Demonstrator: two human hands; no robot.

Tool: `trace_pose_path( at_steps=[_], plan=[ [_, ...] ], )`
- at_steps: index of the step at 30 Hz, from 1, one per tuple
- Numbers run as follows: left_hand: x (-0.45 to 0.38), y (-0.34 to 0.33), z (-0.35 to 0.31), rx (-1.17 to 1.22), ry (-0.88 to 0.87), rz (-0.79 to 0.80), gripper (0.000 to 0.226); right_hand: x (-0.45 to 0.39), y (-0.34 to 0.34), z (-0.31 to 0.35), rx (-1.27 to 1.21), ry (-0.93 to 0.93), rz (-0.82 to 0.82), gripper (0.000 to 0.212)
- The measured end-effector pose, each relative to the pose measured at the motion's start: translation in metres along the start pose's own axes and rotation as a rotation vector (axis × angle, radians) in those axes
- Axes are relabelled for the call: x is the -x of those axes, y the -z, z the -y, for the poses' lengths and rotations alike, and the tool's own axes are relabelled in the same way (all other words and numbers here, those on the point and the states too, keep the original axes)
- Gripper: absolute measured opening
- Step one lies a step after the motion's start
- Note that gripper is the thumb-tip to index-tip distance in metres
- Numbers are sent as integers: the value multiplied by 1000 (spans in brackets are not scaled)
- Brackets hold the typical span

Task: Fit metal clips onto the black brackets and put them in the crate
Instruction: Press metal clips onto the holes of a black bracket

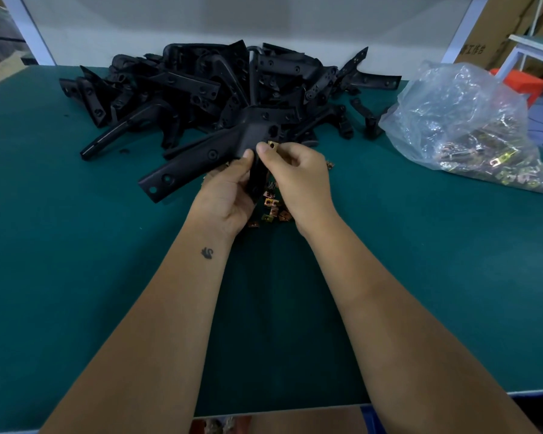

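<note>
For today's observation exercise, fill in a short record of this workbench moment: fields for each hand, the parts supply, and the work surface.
left hand: grips the black bracket, held above the mat
right hand: pinches a metal clip at the bracket's edge
loose clips: small scatter on the mat under the hands
bracket pile: heaped at the far side
clip bag: clear plastic, far right
surface: green mat
crate: not identifiable

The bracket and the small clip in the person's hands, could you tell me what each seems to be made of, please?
The bracket looks like black moulded plastic: matt, faintly textured, with rounded edges, though coated metal cannot be ruled out. The clip, pinched by the right hand, looks like thin plated sheet metal: it has a yellowish metallic sheen and a punched hole.
</note>
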State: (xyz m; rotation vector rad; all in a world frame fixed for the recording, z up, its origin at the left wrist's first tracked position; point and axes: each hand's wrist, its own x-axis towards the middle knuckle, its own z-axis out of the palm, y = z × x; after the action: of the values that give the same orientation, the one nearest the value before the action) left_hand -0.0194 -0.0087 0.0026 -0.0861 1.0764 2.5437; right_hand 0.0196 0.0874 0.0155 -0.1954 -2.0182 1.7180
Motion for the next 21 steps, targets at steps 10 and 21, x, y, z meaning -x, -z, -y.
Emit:
trace_pose_path(
  at_steps=[10, 21],
  plan=[
    [2, -5, 3, -95, -22, 31, 24, 0, -1, -2, 185, 128, -144, 54],
    [0, -7, 5, 14, -76, -9, 32, 3, -9, -2, 228, 79, -144, 44]
  ],
)
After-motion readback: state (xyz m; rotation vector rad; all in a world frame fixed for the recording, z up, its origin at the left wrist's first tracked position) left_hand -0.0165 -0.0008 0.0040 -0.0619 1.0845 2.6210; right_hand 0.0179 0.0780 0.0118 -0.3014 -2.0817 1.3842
